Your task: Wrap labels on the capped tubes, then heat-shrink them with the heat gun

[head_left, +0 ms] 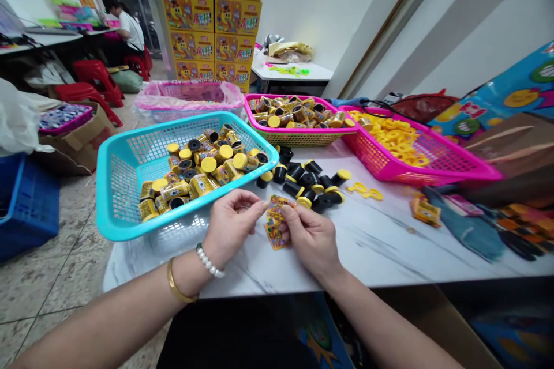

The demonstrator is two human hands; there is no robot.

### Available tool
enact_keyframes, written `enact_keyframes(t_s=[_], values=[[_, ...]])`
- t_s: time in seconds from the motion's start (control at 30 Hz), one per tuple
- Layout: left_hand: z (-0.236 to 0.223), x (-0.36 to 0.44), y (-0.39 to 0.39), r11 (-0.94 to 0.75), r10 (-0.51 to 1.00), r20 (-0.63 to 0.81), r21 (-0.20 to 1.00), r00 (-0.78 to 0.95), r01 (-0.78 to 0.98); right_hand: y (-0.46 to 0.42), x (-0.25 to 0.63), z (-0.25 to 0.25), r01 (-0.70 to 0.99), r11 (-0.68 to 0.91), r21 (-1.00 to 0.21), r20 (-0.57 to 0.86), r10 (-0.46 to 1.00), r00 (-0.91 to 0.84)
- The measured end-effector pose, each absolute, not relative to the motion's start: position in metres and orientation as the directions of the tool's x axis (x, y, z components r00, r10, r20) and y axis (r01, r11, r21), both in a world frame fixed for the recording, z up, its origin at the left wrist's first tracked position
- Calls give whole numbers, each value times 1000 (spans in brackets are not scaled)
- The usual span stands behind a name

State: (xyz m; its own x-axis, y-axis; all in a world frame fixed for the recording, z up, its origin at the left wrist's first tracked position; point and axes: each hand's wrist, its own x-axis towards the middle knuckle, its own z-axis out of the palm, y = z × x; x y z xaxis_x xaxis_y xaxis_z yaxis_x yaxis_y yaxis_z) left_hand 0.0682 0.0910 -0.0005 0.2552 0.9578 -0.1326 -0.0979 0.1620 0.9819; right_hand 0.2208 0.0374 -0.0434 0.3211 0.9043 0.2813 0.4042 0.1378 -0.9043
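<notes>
The right hand (pixel 314 239) pinches printed labels (pixel 276 235) between thumb and fingers; the left hand (pixel 234 220) has its thumb tip at their nine o'clock edge, whether gripping I cannot tell; the labels lie between both hands, spread roughly twelve to six; black tubes (pixel 309 180) sit just beyond at one o'clock, the turquoise basket (pixel 123 170) at ten.

yellow boxes (pixel 194 13) stacked | red stools (pixel 92 72) | blue crate (pixel 37 207) | greenish bundle (pixel 128 82), possibly a sack
</notes>
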Motion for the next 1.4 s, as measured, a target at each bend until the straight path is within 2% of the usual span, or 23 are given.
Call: enact_keyframes(t_s=[0.27, 0.37, 0.47, 0.53, 0.6, 0.73, 0.83, 0.93, 1.07, 1.13, 1.2, 1.23, 1.3, 1.4], values=[[-3, 68, 91, 310, 886, -239, 943, 398, -124, 38, 216, -38, 537, 233, -811, 402, 889, 221], [-2, 67, 93, 321, 855, -252, 944, 452, -81, 38, 218, -35, 606, 325, -726, 488, 865, 120], [-4, 65, 96, 374, 826, -310, 926, 471, -48, 45, 227, -25, 609, 392, -689, 515, 857, 31], [-5, 64, 98, 427, 811, -342, 901, 474, -80, 56, 234, -14, 675, 361, -643, 533, 844, 57], [-6, 64, 100, 462, 800, -347, 877, 489, -133, 73, 239, -3, 813, 257, -523, 541, 837, 84], [-2, 64, 101, 537, 775, -386, 820, 501, -199, 107, 236, 5, 976, 53, -210, 356, 934, 26], [1, 64, 102, 600, 754, -452, 769, 477, -221, 116, 232, -3, 991, 4, -137, 283, 959, 35], [1, 64, 103, 640, 737, -505, 734, 449, -227, 115, 232, -16, 969, 18, -248, 333, 941, 68], [0, 66, 105, 664, 734, -543, 698, 408, -266, 111, 241, -24, 834, 87, -545, 320, 941, 111], [0, 67, 106, 678, 728, -569, 678, 382, -284, 108, 248, -20, 669, 78, -740, 267, 946, 186], [1, 68, 108, 694, 718, -594, 655, 363, -300, 102, 257, -10, 376, 52, -925, 144, 964, 223], [1, 68, 109, 699, 714, -601, 643, 361, -313, 98, 260, -5, 208, 31, -978, 75, 976, 207], [0, 69, 110, 705, 709, -604, 617, 364, -348, 91, 265, 5, -55, -5, -998, -13, 989, 148], [-1, 69, 111, 710, 704, -605, 577, 372, -404, 85, 264, 10, -193, -11, -981, -31, 995, 100]])
